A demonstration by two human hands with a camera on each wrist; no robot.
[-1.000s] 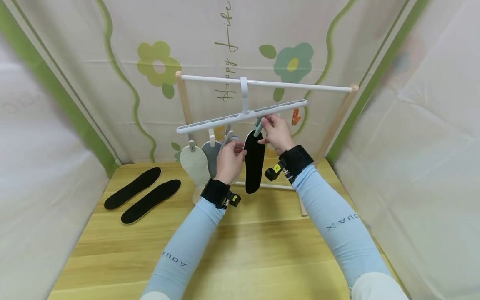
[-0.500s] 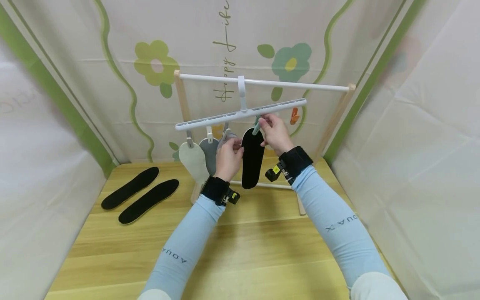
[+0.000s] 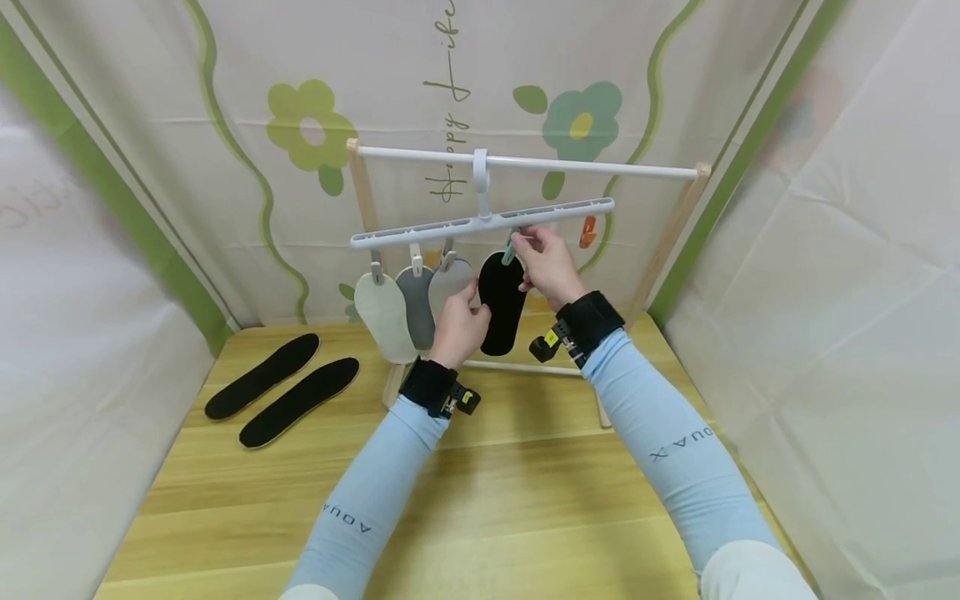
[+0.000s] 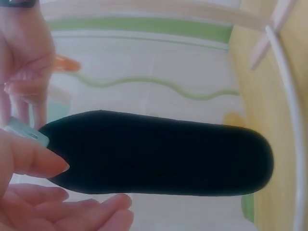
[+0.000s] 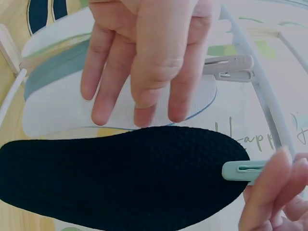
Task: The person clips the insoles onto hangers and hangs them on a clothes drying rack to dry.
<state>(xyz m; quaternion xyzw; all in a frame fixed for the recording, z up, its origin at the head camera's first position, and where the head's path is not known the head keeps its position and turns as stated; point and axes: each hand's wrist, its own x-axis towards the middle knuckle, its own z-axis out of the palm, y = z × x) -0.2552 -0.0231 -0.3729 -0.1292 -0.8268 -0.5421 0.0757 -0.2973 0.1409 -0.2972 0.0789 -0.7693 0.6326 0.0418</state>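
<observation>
A black insole (image 3: 502, 305) hangs under the white hanger (image 3: 450, 227), its top end in a mint-green clothespin (image 5: 238, 170). My right hand (image 3: 553, 268) pinches the handle of that clothespin between thumb and fingers. Just left of the insole is my left hand (image 3: 460, 327), fingers extended and loose by its edge; in the right wrist view these fingers (image 5: 103, 108) hold nothing. Whether they brush the edge, I cannot tell. Farther left, a pale grey insole (image 3: 444, 287), a darker grey insole (image 3: 417, 310) and a cream insole (image 3: 381, 321) hang from clothespins, the pale one partly behind my left hand.
Two black insoles (image 3: 300, 403) lie on the left of the wooden table (image 3: 480, 517). The hanger hooks over a rack's white bar (image 3: 585, 166). An orange clothespin (image 3: 588, 232) hangs near the hanger's right end. Fabric walls enclose the table at the back and sides.
My left fingers have come away from the black insole's edge and dropped slightly. The insole's lower end has swung back. My right hand stays at the green clothespin; the hanger's left end rose slightly.
</observation>
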